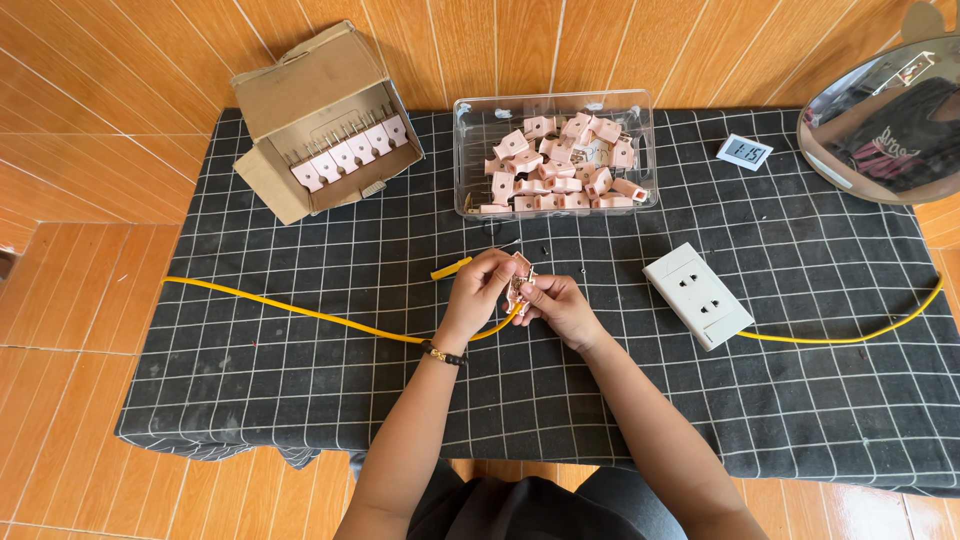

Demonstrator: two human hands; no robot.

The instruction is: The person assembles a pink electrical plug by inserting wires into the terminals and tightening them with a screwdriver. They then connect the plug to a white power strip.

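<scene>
Small pink part largely covered by fingers of left hand and right hand; details too small to tell. Yellow cable hidden behind both hands near mat centre. Round mirror cut off at right picture edge. Tiny dark specks beside clear tray unidentifiable.

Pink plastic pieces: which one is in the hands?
The single pink plastic piece pinched between both hands; the others lie in the clear plastic tub or the cardboard box.

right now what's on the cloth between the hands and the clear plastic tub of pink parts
In the head view, only bare checked black cloth with a few small dark specks; the yellow-handled tool lies just left.
</scene>
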